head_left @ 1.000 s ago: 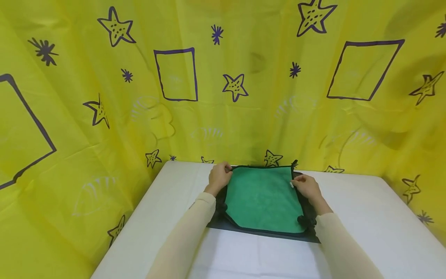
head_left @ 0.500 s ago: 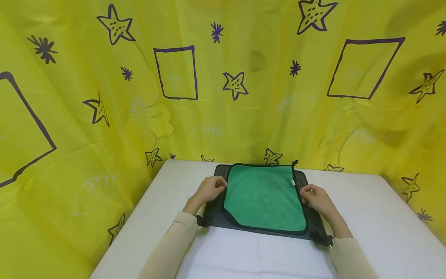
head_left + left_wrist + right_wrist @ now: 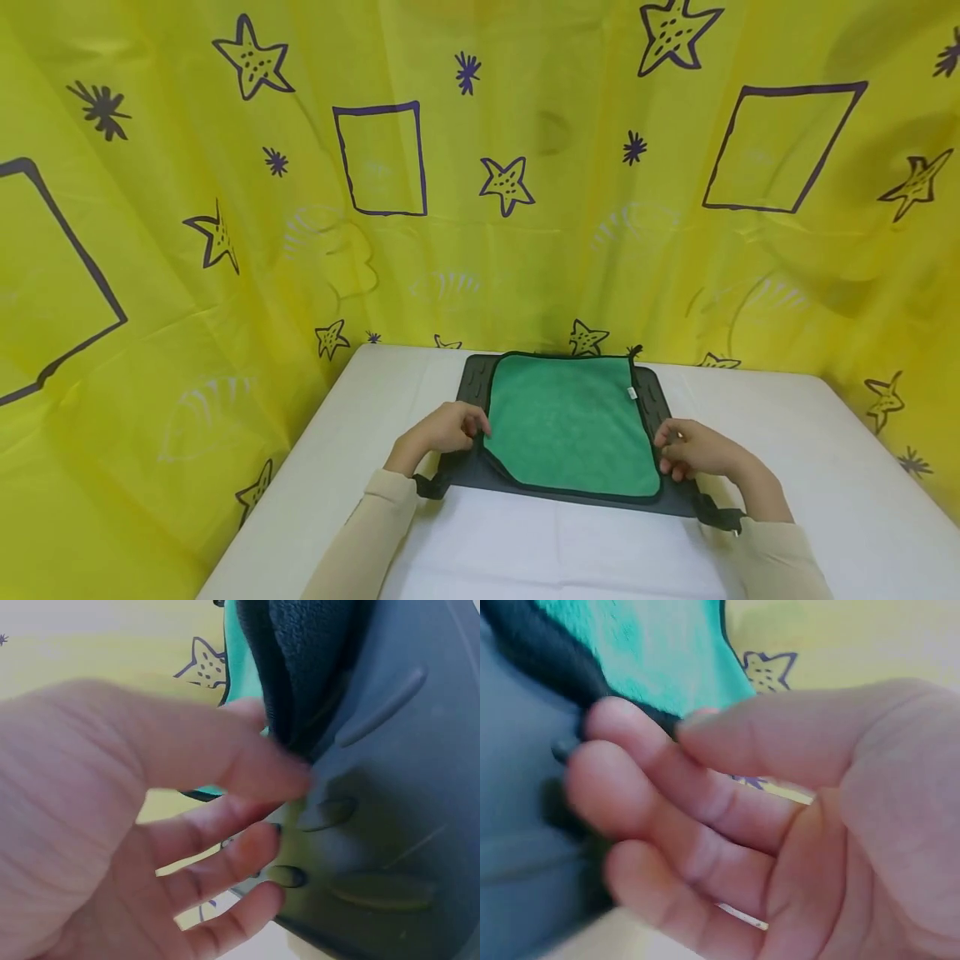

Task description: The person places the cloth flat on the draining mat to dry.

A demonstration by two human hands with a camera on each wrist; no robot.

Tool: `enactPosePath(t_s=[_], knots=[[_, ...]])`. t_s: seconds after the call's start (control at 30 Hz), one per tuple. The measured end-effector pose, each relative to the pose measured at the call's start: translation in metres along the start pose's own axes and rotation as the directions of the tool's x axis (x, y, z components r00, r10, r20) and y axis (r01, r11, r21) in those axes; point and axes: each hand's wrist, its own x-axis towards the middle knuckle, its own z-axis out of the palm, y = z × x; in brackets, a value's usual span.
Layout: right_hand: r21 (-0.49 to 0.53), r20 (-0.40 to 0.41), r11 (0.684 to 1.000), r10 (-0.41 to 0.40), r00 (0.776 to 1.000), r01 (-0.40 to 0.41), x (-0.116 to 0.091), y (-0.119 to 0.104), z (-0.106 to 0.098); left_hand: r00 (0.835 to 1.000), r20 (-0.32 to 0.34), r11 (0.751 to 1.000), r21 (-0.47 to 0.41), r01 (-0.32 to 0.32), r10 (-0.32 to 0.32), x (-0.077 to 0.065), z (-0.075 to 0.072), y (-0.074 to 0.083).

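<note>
A green cloth [image 3: 570, 425] with a black border and a small white tag lies over a dark ridged board [image 3: 480, 475] on the white table. Its lower left corner is curled up, showing a dark underside. My left hand [image 3: 450, 427] is at the cloth's left edge, fingers loosely bent; in the left wrist view the blurred thumb [image 3: 270, 769] is close to the cloth's dark fold [image 3: 315, 667]. Beside the right edge is my right hand [image 3: 701, 450], its fingers relaxed with no cloth visible between them. The right wrist view shows the black border [image 3: 547, 660] just beyond the fingertips.
The white table [image 3: 315, 500] extends on both sides of the board. A yellow curtain [image 3: 450, 275] printed with stars and squares hangs behind and beside it. Dark straps [image 3: 720, 512] circle both wrists.
Both hands have left the cloth's upper edges and moved down along its sides toward me, spreading outward. The cloth stays in place on the board, more of which now shows.
</note>
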Motion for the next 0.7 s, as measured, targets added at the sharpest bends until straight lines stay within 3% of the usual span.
enactPosePath(t_s=[0.13,0.37,0.7], knots=[[0.015,0.087,0.999,0.027,0.996,-0.028,-0.006,-0.002,-0.002,0.997,0.079,1.0,0.012,0.0,-0.001,-0.004,-0.002,0.005],[0.098,0.225,0.995,-0.029,0.974,0.007,-0.006,0.0,-0.002,0.994,0.092,0.998,0.003,-0.061,0.06,-0.004,-0.002,0.008],[0.097,0.221,0.976,-0.212,0.952,0.195,0.002,0.007,-0.008,0.997,0.033,0.992,-0.107,-0.06,0.064,-0.005,-0.007,0.007]])
